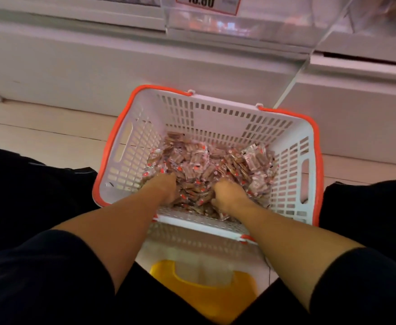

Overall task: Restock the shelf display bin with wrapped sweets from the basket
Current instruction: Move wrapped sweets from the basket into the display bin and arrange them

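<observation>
Head view: both hands dig into the sweets heaped in the basket on the floor. The left hand and right hand have fingers buried, so their grip cannot be told. The bin sits above on the shelf

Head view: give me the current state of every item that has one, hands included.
basket: on the floor, upright, bottom covered with sweets
wrapped sweets: loose heap inside the basket
left hand: dug into the heap, fingers buried, grip not visible
right hand: fingers curled into the heap, gathering sweets
display bin: clear, on the shelf above, contents too blurred to tell
yellow stool: on the floor between the legs
</observation>
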`<state>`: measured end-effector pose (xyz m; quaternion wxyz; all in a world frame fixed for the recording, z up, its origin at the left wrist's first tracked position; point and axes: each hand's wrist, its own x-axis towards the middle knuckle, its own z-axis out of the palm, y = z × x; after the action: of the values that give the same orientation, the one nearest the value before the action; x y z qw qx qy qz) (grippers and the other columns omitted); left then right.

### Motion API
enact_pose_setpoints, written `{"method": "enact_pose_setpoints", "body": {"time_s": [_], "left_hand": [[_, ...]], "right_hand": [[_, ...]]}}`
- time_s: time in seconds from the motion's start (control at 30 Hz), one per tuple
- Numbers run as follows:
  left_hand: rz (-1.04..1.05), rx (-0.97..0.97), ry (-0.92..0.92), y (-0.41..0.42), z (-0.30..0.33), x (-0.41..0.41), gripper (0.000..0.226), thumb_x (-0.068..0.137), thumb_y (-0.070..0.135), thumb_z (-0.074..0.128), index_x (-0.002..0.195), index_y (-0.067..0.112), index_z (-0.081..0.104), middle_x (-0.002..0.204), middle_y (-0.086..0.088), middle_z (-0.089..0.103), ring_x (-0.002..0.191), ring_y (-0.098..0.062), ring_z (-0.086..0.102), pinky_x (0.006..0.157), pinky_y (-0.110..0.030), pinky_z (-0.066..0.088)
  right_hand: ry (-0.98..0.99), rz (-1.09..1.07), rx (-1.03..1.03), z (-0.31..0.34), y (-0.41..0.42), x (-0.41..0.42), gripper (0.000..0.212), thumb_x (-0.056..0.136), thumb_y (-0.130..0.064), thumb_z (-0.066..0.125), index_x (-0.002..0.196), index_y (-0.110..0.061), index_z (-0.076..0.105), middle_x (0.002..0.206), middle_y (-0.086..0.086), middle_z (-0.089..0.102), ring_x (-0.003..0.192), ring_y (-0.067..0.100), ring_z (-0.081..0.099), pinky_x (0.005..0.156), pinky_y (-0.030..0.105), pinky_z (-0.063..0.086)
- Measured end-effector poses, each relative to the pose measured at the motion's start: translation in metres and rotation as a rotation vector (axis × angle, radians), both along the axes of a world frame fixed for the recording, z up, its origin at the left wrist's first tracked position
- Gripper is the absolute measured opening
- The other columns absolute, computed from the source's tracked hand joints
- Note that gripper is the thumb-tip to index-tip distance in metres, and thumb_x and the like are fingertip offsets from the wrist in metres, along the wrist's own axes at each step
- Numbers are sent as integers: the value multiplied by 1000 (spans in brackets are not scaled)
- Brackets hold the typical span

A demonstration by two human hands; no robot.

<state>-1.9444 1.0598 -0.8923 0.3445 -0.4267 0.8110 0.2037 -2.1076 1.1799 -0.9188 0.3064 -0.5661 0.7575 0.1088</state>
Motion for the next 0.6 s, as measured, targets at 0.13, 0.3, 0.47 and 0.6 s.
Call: {"method": "enact_pose_setpoints", "body": {"time_s": [0.13, 0.3, 0.47, 0.6], "left_hand": [[83, 5, 93, -3, 0, -4, 38, 98, 34, 51, 133, 19, 52, 121, -12, 63, 108, -31, 59, 91, -42, 50], [93, 20, 119, -5, 5, -8, 37, 100, 37, 49, 129, 16, 58, 114, -11, 64, 101, -28, 61, 84, -38, 50], [372, 247, 321, -6, 14, -13, 32, 103, 25, 42, 115, 3, 61, 104, -17, 65, 93, -30, 62, 75, -36, 50], [751, 456, 613, -9, 30, -20, 21, 101, 11, 43, 106, 9, 63, 104, -14, 66, 91, -30, 66, 87, -49, 56]], "right_hand": [[-206, -150, -115, -2, -7, -3, 40, 85, -29, 74, 123, -23, 64, 113, 6, 69, 95, 26, 65, 76, 33, 51], [-270, -133, -80, 0, -19, 2, 46, 77, -38, 82, 118, -25, 67, 111, 2, 70, 97, 25, 64, 77, 36, 52], [-404, -308, -157, 15, -25, -2, 24, 80, -31, 80, 101, -19, 76, 101, 3, 73, 92, 22, 66, 83, 38, 52], [-521, -246, -108, 50, -39, -17, 25, 79, -25, 81, 103, -18, 76, 93, -4, 73, 88, 14, 65, 83, 34, 49]]}}
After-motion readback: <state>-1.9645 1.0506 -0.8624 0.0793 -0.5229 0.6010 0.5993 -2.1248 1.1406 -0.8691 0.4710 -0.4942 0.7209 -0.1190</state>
